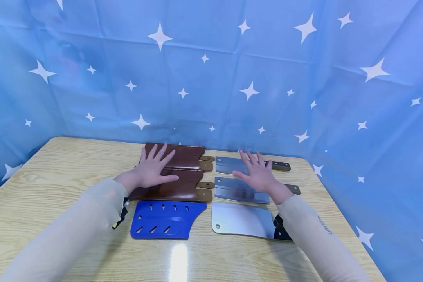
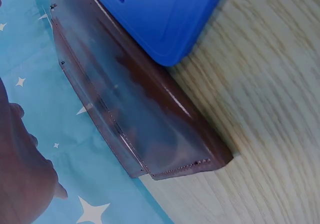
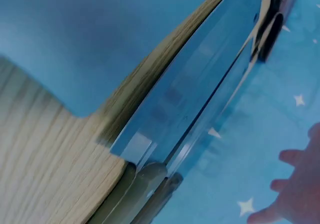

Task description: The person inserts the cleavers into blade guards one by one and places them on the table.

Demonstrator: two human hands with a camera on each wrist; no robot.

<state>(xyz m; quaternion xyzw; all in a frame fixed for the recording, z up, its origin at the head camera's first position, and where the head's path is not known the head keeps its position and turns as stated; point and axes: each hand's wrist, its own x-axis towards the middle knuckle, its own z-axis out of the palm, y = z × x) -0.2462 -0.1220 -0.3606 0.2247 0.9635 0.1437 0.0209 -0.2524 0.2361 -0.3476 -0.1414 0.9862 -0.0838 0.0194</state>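
My left hand is spread with straight fingers above two brown leather knife sheaths, the back one and the front one. Below these lies a blue blade guard with cut-out slots. My right hand spreads its fingers over two cleavers, the back one and the middle one, covering parts of both. A wider, shiny cleaver lies nearest me, its black handle partly behind my sleeve. Neither hand holds anything. Fingers of the right hand also show in the right wrist view.
Everything lies flat on a light wood-grain table. Behind and to the right hangs a blue curtain with white stars. Tan snap straps stick out from the sheaths towards the cleavers.
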